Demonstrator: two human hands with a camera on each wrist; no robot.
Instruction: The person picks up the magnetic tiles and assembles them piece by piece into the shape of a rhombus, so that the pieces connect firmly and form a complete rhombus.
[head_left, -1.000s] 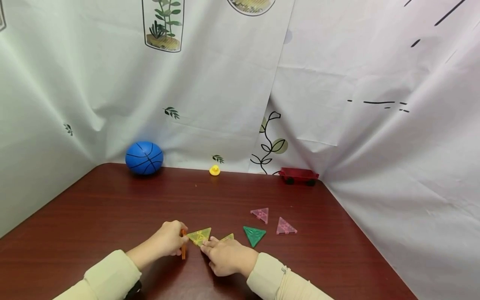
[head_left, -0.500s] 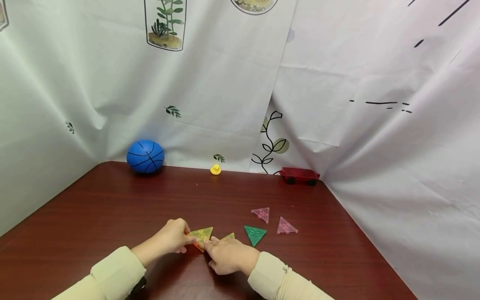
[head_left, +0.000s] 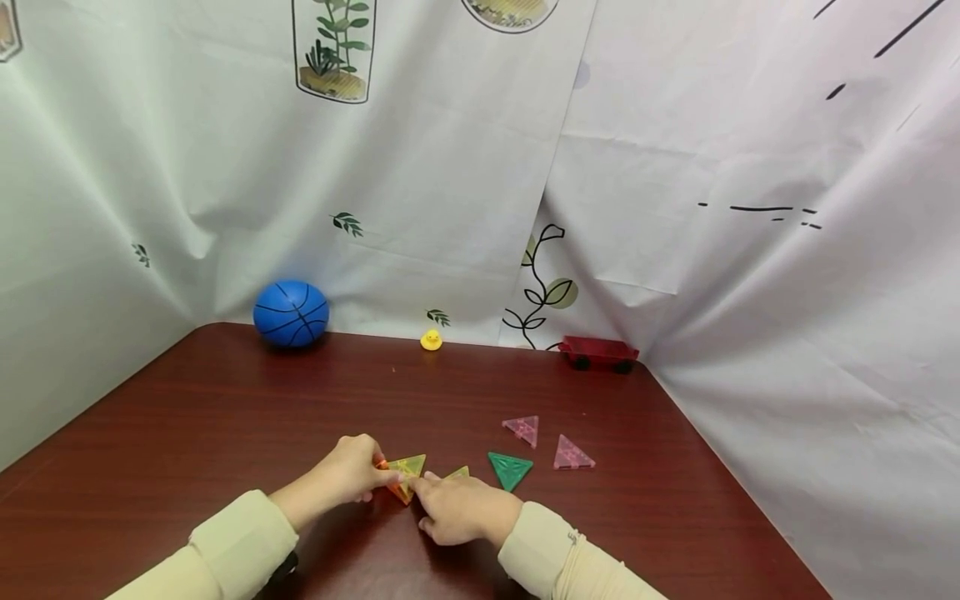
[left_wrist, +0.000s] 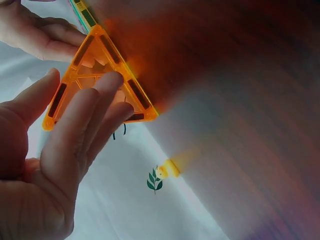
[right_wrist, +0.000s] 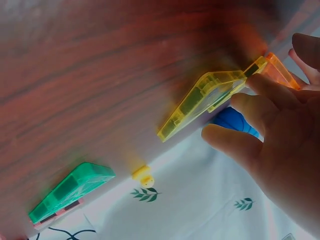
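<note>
My left hand grips an orange triangular magnetic tile, which stands tilted up off the table at the edge of a yellow triangular tile. Curled fingers lie against the orange tile's face in the left wrist view, the thumb at its side edge. My right hand reaches in from the other side, its extended index finger touching the yellow tile. Partly hidden behind that hand lies a second yellow triangular tile. Right of it is a green triangular tile.
Two pink triangular tiles, one farther back and one to the right, lie on the dark red table. Along the back edge stand a blue ball, a yellow toy duck and a red wheeled toy wagon. White curtains surround the table.
My left hand has moved right with the orange tile, bringing it from apart to against the near yellow tile and turning its face. The right hand has barely moved.
</note>
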